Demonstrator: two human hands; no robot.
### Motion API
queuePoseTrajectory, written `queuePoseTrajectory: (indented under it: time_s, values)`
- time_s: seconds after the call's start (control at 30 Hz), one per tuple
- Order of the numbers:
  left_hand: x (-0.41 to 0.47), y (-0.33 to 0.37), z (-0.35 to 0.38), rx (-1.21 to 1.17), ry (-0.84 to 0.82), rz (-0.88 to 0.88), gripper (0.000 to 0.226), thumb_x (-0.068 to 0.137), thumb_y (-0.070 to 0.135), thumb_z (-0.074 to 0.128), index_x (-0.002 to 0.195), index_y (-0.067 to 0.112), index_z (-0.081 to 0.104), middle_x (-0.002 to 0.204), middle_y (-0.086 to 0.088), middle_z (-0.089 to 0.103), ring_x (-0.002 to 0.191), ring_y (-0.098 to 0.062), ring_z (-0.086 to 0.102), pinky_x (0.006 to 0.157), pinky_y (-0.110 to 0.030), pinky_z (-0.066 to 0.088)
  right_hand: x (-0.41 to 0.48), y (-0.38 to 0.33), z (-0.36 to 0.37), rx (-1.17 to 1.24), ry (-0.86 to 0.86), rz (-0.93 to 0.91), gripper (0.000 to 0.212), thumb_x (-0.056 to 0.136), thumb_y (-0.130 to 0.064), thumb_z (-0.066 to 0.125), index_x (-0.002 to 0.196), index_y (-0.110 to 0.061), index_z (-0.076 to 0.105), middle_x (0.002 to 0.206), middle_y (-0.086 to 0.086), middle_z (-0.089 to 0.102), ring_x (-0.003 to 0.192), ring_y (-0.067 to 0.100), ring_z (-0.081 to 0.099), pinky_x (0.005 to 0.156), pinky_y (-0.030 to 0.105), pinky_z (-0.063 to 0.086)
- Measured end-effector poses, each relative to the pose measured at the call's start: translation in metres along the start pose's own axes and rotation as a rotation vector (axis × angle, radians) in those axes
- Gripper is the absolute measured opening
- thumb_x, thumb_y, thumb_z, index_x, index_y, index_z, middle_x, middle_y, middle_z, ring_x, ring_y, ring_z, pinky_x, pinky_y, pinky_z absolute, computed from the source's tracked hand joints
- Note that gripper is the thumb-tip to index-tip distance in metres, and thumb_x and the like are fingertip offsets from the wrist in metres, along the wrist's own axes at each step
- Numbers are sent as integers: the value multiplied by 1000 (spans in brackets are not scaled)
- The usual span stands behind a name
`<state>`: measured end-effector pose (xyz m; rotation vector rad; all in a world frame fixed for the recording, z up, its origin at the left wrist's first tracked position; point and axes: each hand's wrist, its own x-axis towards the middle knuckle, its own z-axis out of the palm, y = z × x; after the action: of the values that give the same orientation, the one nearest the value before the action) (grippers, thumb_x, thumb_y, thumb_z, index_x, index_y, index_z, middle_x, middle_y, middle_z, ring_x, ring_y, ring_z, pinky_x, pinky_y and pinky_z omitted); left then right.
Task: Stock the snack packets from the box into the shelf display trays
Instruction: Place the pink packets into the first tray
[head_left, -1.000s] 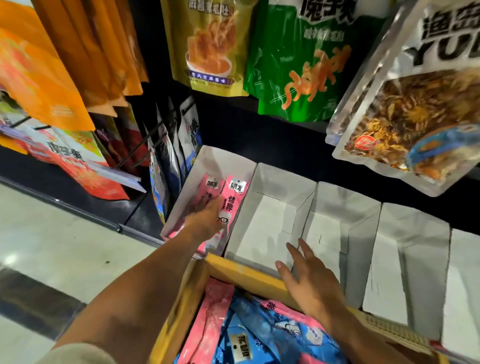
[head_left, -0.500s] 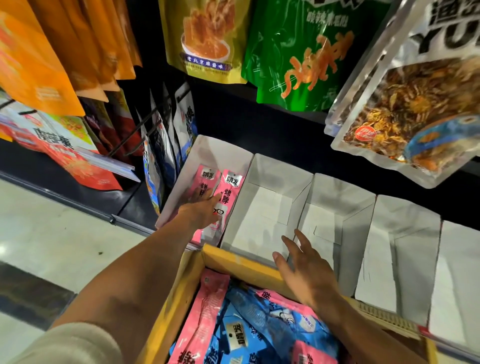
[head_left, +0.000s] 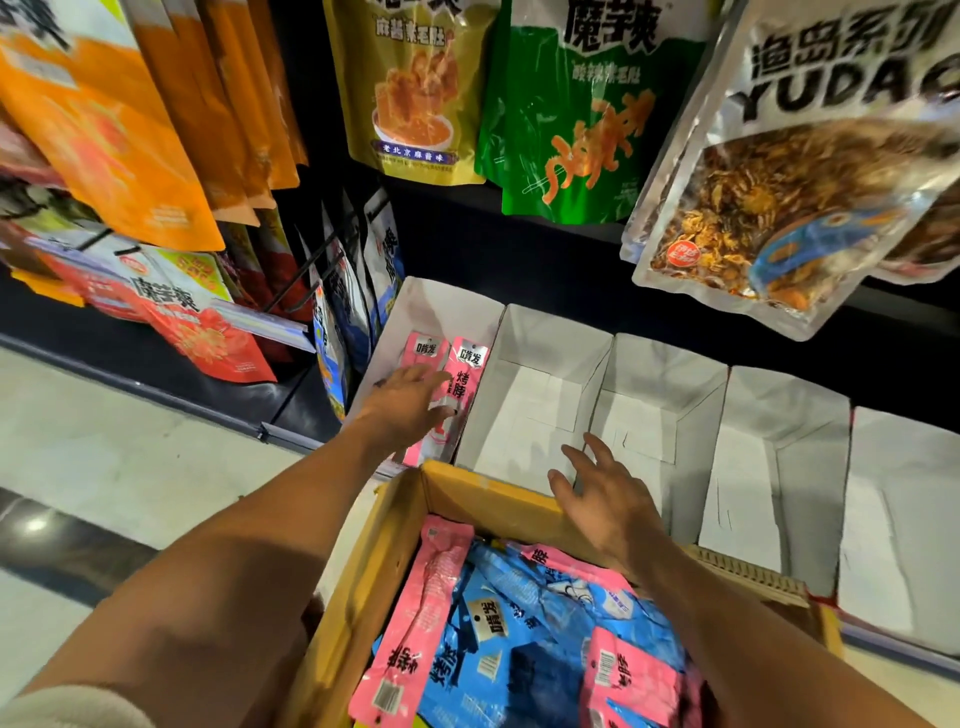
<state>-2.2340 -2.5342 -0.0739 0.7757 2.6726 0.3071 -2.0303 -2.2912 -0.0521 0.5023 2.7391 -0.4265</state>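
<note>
Pink snack packets lie side by side in the leftmost white display tray. My left hand rests flat on them with its fingers spread. A yellow cardboard box below holds several pink and blue packets. My right hand hovers over the box's far rim with straight fingers and holds nothing. The second tray and third tray to the right hold no packets.
Two more white trays continue to the right. Large hanging bags, yellow, green and silver, overhang the trays. Orange and red bags hang on hooks at the left. Pale floor lies below left.
My left hand has stayed pressing the pink packets in the leftmost tray. My right hand has kept hovering by the box rim. The view has shifted a little.
</note>
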Motion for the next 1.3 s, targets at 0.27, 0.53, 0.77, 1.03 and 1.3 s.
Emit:
queuePoseTrajectory:
  time_s: [0.27,0.53,0.77,1.03,1.3]
  values:
    - [-113,26,-3,-40,156,47,69,95,66,21,155,37,38,161,-1,41,144,-30,42,113,-49,40,-15,-12,-8,-66,81,-48,60,103,-59,26,154,-28,33,165,1,23,148,25,29,118,43,28]
    - [-231,27,48,56,55,42,71,100,57,32,163,35,8,173,-2,-4,157,-32,15,122,-52,30,-96,-23,16,194,286,-332,37,99,-32,53,134,-21,57,136,0,55,125,24,52,106,41,43]
    - [-285,32,74,-7,90,-59,77,102,38,51,165,30,7,172,-5,-7,158,-32,9,125,-46,24,-177,-13,98,-26,-219,-460,35,91,-45,58,124,-35,60,124,-9,63,119,18,58,94,35,49]
    - [-287,33,69,-40,59,-53,81,99,38,56,164,30,10,172,-6,-7,152,-34,26,117,-47,39,-212,-20,131,-302,-398,-490,94,71,-67,66,152,-33,31,144,-5,44,134,22,40,110,44,36]
    - [-288,55,24,65,-174,-125,78,103,46,50,163,38,1,172,-2,-12,159,-30,0,127,-48,17,-216,-20,92,-227,-315,-436,81,80,-50,65,150,-22,35,133,0,53,122,24,56,98,33,47]
